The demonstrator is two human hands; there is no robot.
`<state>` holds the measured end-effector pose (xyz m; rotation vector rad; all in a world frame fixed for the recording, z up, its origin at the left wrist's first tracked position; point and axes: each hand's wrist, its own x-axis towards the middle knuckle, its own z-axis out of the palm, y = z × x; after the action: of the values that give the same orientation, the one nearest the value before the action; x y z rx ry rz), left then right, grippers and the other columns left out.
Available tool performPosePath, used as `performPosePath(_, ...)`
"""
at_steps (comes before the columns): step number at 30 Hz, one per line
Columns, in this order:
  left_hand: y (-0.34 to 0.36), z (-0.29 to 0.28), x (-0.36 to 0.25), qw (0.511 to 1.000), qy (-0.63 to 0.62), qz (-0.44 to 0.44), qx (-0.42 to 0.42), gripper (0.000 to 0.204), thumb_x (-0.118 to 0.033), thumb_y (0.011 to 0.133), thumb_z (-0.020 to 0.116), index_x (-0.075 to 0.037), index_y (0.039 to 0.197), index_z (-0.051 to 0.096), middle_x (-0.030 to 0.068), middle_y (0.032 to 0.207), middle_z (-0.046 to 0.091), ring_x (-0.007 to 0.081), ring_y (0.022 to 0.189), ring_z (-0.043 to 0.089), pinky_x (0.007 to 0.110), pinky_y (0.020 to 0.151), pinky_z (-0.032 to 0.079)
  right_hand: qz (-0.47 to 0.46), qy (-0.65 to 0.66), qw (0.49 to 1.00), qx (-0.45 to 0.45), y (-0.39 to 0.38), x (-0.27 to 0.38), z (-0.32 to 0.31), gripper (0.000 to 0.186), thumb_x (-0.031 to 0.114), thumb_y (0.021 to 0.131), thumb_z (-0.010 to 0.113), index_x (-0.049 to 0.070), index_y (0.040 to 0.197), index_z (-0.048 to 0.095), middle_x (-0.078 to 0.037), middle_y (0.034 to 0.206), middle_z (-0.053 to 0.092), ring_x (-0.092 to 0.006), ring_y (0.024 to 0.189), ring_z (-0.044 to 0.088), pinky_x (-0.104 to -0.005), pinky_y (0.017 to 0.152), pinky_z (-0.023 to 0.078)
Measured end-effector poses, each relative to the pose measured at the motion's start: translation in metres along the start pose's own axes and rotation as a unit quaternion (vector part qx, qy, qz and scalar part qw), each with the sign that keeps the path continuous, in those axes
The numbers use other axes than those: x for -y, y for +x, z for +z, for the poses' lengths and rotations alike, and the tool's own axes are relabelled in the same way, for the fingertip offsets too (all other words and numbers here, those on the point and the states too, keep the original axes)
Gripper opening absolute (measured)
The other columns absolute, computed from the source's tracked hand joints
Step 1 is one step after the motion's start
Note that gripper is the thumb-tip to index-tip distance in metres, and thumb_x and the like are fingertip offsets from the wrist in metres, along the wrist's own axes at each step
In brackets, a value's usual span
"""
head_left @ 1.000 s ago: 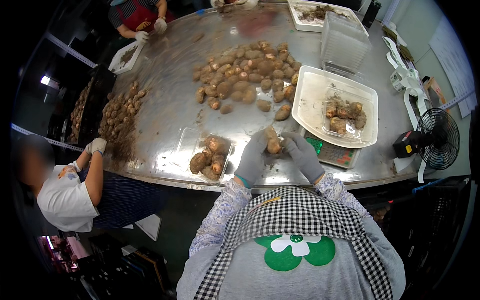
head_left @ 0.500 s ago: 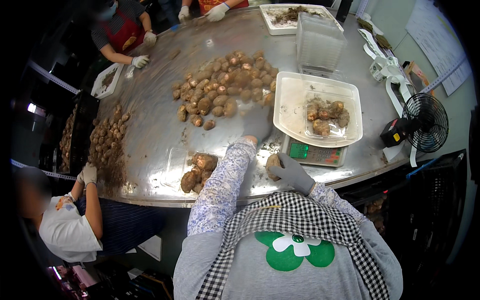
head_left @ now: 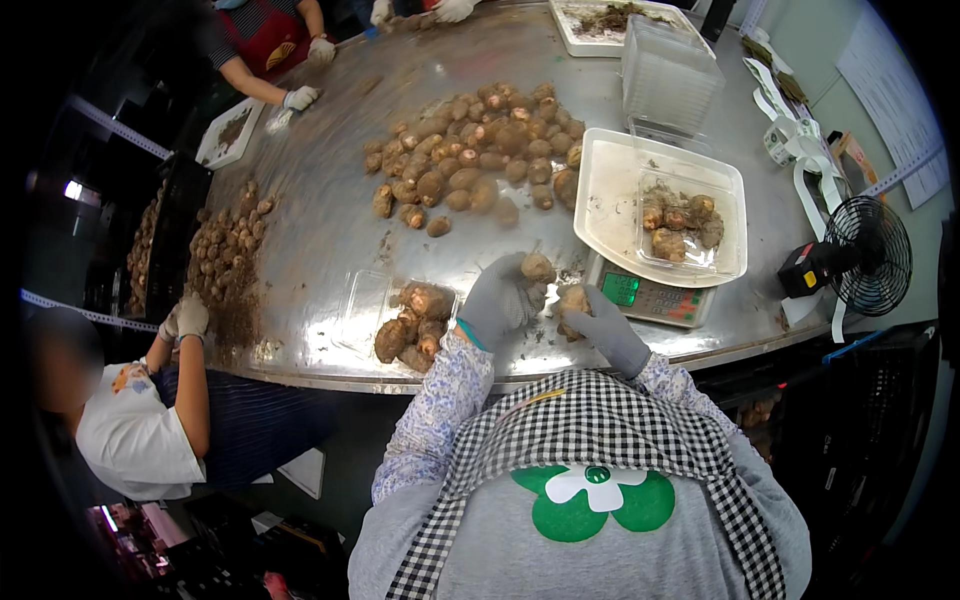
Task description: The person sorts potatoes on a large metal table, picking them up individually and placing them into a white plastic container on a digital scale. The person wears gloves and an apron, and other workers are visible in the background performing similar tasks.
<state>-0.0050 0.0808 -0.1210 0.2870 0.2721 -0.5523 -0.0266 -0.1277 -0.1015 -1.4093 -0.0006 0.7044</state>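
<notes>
My left hand (head_left: 497,303), in a grey glove, is closed around a brown taro (head_left: 538,267) above the near part of the metal table. Just to its right, my right hand (head_left: 612,332), gloved the same way, grips another taro (head_left: 573,305). The two taros are close together but apart. Left of my hands, a clear plastic box (head_left: 352,312) lies by several larger taros (head_left: 423,300); whether all of them sit inside it I cannot tell. A heap of taros (head_left: 470,145) spreads across the table beyond my hands.
At right, a white tray (head_left: 598,215) rests on a digital scale (head_left: 655,300), bearing a clear box (head_left: 690,252) of taros. Stacked clear boxes (head_left: 672,80) and a black fan (head_left: 868,255) stand beyond. Co-workers' gloved hands (head_left: 190,317) are at the left and far edges.
My left hand has drawn back from near the heap toward my right hand, and a taro now shows in it. The right hand still holds its taro. The whole view has shifted slightly.
</notes>
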Motion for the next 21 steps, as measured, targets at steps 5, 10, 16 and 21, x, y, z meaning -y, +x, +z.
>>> performPosePath(5, -0.021, 0.006, 0.018, 0.984, -0.14, -0.03, 0.104, 0.027, -0.016, 0.1, 0.045, 0.0, 0.121, 0.051, 0.0134, 0.113, 0.058, 0.0212, 0.098, 0.06, 0.03, 0.078, 0.055, -0.1, -0.214, 0.969, -0.077, -0.014, 0.027, 0.008, 0.046, 0.028, 0.085, 0.068, 0.001, 0.12, 0.054, -0.012, 0.102, 0.064, -0.0188, 0.088, 0.063, -0.0303, 0.079, 0.051)
performPosePath(10, -0.01, 0.005, 0.051, 0.99, 0.104, 0.093, -0.006, 0.034, -0.027, 0.102, 0.044, -0.001, 0.124, 0.05, 0.0143, 0.114, 0.058, 0.0203, 0.095, 0.06, 0.029, 0.077, 0.055, -0.181, -0.245, 0.947, -0.101, -0.036, 0.043, 0.011, 0.05, 0.028, 0.083, 0.071, 0.003, 0.123, 0.056, -0.016, 0.107, 0.065, -0.0257, 0.096, 0.065, -0.0339, 0.085, 0.051)
performPosePath(16, -0.016, 0.121, 0.048, 0.945, 0.293, 0.137, 0.054, 0.035, -0.027, 0.101, 0.048, 0.0, 0.122, 0.051, 0.0102, 0.112, 0.056, 0.018, 0.094, 0.057, 0.032, 0.082, 0.052, -0.269, -0.3, 0.891, -0.21, -0.059, 0.076, -0.02, 0.047, 0.028, 0.085, 0.07, 0.0, 0.12, 0.058, -0.019, 0.105, 0.065, -0.0264, 0.098, 0.066, -0.0355, 0.084, 0.052)
performPosePath(21, 0.038, 0.164, 0.056, 0.778, 0.561, 0.277, -0.051, 0.044, -0.028, 0.087, 0.069, 0.003, 0.114, 0.053, 0.0122, 0.108, 0.056, 0.0181, 0.101, 0.057, 0.029, 0.085, 0.049, -0.293, -0.427, 0.763, -0.387, -0.053, 0.111, -0.072, 0.043, 0.027, 0.086, 0.066, 0.001, 0.12, 0.059, -0.02, 0.109, 0.065, -0.0323, 0.095, 0.064, -0.0398, 0.083, 0.051)
